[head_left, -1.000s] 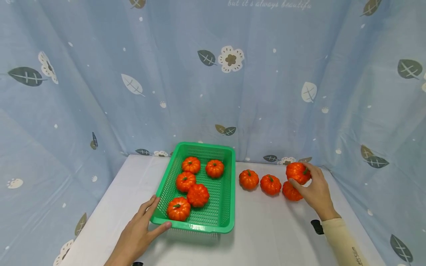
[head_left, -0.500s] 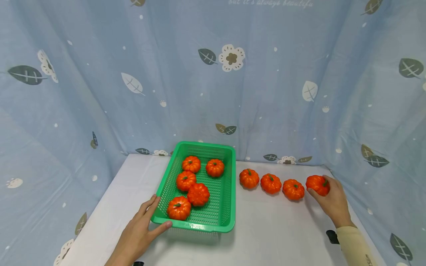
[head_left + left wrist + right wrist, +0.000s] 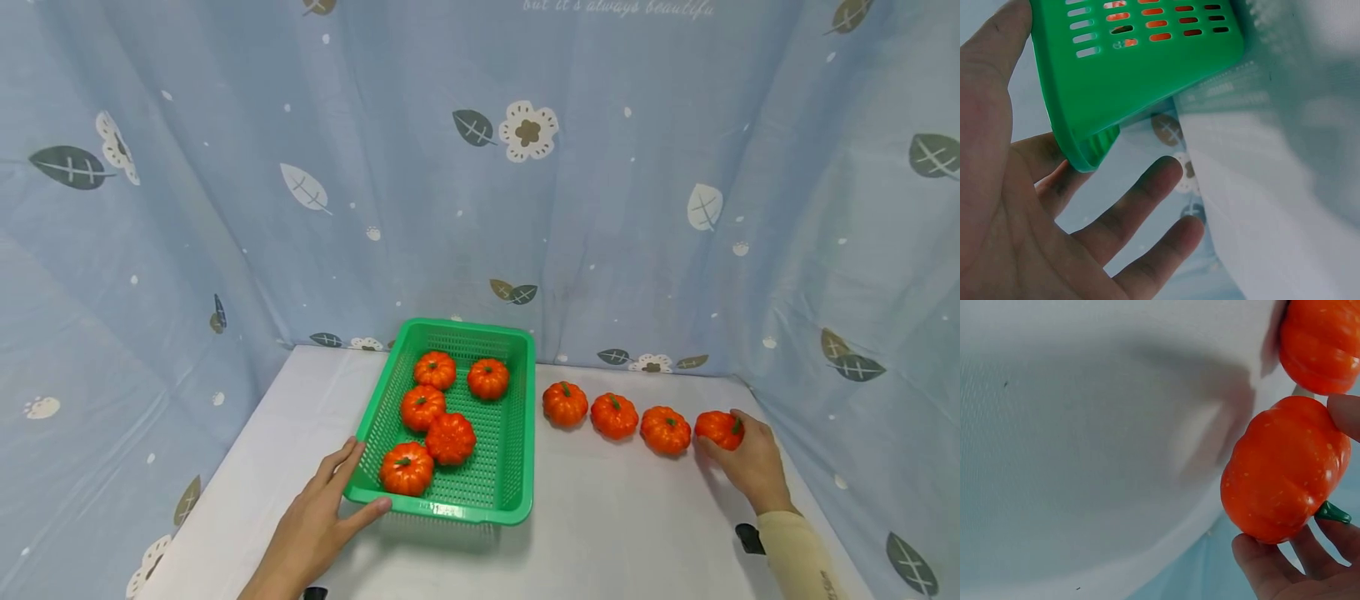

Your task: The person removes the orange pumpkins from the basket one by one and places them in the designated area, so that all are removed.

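A small orange toy pumpkin (image 3: 719,430) is at the right end of a row on the white table, and my right hand (image 3: 759,462) grips it between thumb and fingers. In the right wrist view, fingertips lie around that pumpkin (image 3: 1285,469), its green stem turned toward the hand; whether it touches the table is hard to tell. At the near left corner of a green plastic basket (image 3: 517,500) is my left hand (image 3: 311,521). Its fingers are spread and fairly straight, touching the basket's rim (image 3: 1054,106) in the left wrist view. Several pumpkins (image 3: 451,438) lie inside the basket.
Three more pumpkins, a left one (image 3: 565,404), a middle one (image 3: 614,416) and a right one (image 3: 665,431), stand in a row between the basket and the right hand. A blue patterned curtain (image 3: 420,208) hangs behind the white table (image 3: 600,533) and along its sides.
The right hand has carried its pumpkin to the right and down, from above the third pumpkin to the row's right end. The left hand and basket have stayed put.
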The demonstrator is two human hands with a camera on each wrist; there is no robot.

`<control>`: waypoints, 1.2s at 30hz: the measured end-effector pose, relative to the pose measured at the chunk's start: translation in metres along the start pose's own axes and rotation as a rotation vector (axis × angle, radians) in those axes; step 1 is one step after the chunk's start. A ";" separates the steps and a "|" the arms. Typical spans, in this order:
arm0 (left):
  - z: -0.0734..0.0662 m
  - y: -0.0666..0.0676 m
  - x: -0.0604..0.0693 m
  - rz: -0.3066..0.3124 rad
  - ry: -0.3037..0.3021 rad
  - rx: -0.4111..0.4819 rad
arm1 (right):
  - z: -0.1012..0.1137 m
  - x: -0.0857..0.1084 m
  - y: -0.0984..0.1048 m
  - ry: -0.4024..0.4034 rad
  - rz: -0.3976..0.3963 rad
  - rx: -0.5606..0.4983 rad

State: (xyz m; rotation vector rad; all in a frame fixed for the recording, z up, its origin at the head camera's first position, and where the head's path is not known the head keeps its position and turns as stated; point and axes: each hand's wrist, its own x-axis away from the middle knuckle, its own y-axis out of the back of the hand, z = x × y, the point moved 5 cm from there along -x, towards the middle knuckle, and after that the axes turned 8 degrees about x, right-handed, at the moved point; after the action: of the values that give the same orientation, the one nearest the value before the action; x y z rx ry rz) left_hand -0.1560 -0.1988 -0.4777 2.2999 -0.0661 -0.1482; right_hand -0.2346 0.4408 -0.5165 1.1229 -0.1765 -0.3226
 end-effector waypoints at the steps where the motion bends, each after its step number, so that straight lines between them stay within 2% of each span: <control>1: 0.000 0.000 0.000 0.000 0.001 -0.001 | -0.001 -0.001 -0.001 -0.001 0.006 0.005; 13: 0.000 0.000 0.001 -0.006 -0.001 0.000 | -0.004 -0.003 -0.007 -0.036 0.089 0.036; 20: 0.001 -0.001 0.000 -0.010 -0.002 0.001 | -0.005 -0.005 -0.005 0.018 0.091 0.052; 27: 0.000 0.000 0.000 -0.015 -0.005 0.004 | -0.005 -0.005 -0.004 0.017 0.111 0.054; 31: 0.001 -0.001 0.001 -0.014 -0.001 0.009 | 0.000 -0.003 0.001 0.014 0.063 0.066; 33: 0.001 -0.001 0.001 -0.017 -0.006 0.012 | 0.007 -0.002 0.007 0.026 -0.002 0.060; 36: 0.001 -0.001 0.002 -0.019 -0.006 0.010 | 0.028 0.000 0.018 0.087 -0.122 0.037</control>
State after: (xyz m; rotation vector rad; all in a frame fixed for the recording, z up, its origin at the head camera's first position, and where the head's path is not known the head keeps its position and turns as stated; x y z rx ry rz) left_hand -0.1543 -0.1994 -0.4792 2.3110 -0.0475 -0.1647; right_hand -0.2397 0.4235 -0.4884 1.1847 -0.0372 -0.3790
